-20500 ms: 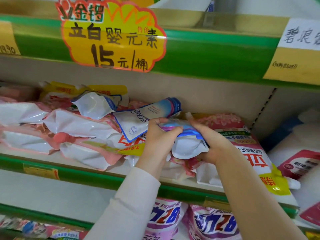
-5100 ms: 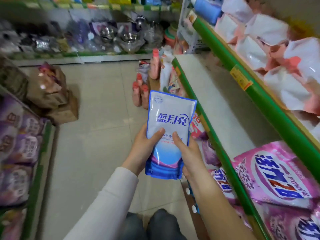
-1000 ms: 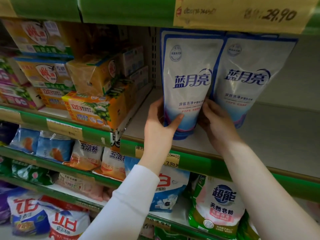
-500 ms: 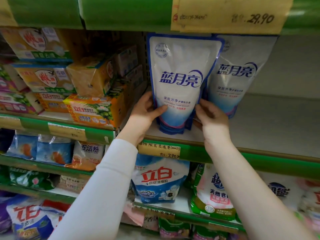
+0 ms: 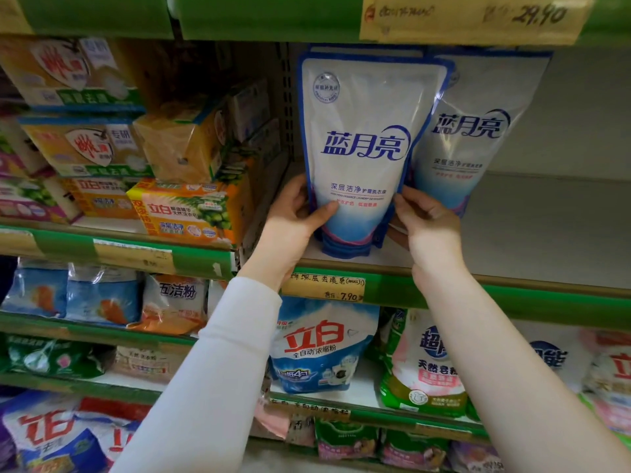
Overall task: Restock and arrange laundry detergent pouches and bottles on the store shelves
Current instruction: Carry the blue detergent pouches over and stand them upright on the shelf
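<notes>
White-blue glossy pouch [image 5: 358,155], upright

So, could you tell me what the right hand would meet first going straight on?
The front pouch: the right hand holds its lower right edge. The second pouch sits just behind, depth unclear.

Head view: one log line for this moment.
left hand: grips white-and-blue plastic detergent pouch, lower left edge | right hand: holds its lower right edge | pouch: upright on pale shelf, overlapping matching pouch behind

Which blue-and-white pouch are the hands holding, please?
The left, front pouch: left hand and right hand grip its lower sides; the other pouch stands behind, to its right.
</notes>
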Demonstrator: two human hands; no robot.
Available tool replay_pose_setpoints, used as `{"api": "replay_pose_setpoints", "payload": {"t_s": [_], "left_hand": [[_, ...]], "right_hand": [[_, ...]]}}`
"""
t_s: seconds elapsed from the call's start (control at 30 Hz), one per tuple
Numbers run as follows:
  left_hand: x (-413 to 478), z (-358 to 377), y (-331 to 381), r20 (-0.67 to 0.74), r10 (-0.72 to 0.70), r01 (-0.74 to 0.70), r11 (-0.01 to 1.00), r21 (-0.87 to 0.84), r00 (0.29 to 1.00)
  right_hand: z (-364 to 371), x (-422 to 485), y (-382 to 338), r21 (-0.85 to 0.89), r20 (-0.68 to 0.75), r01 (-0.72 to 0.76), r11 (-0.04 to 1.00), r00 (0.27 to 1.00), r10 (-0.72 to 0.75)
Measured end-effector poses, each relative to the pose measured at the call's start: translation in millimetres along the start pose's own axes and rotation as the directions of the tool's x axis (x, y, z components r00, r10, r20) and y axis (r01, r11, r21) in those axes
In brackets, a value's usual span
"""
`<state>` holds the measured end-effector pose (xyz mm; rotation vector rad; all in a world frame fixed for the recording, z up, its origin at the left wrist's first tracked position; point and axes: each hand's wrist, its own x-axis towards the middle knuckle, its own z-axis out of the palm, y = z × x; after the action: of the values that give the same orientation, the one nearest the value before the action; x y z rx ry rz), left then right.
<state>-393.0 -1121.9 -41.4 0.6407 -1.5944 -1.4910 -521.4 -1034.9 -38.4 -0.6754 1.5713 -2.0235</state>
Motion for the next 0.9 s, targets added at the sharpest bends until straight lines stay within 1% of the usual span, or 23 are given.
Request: {"api": "replay_pose_setpoints", "payload": {"t_s": [0.13, 0.27, 0.33, 0.4, 0.5, 0.73, 0.9], "left_hand": [[-2.0, -2.2, 1.0, 0.035, 0.004, -0.005, 1.0, 0.015, 0.999], [-3.5, -4.5, 1.9, 0.069, -0.016, 0.012, 0.999, 0.052, 0.997], [-3.6, -2.4, 2.2, 0.053, -0.002, -0.002, 0.997, 0.073, 0.999], [-4.4, 0.6, 2.8, 0.027, 0.026, -0.028, 0.996, 0.08, 0.999], [-5.0, 2.7, 2.7, 0.005, 0.053, -0.053, 0.994, 0.098, 0.999], [-7.3, 3.1, 3.3, 0.012, 0.046, -0.047, 0.992, 0.119, 0.999], [-9.0, 1.6, 5.3, 0.029, 0.015, -0.019, 0.989, 0.143, 0.999]], "right_hand": [[-5.3, 0.4, -0.7, -0.024, 0.052, 0.003, 1.0, 0.999, -0.002], [-13.6, 0.2, -2.3, -0.029, 0.17, 0.009, 1.0, 0.985, -0.004], [-12.4, 0.2, -2.1, -0.108, 0.219, 0.054, 0.993, 0.975, -0.03], [-10.8, 1.9, -0.9, -0.167, 0.212, 0.089, 0.982, 0.976, -0.052], [-10.3, 4.2, -0.8, -0.163, 0.188, 0.082, 0.983, 0.981, -0.051], [-11.5, 4.6, 0.3, -0.139, 0.205, 0.077, 0.987, 0.978, -0.047], [-10.1, 1.7, 0.0, -0.172, 0.205, 0.091, 0.981, 0.977, -0.055]]}}
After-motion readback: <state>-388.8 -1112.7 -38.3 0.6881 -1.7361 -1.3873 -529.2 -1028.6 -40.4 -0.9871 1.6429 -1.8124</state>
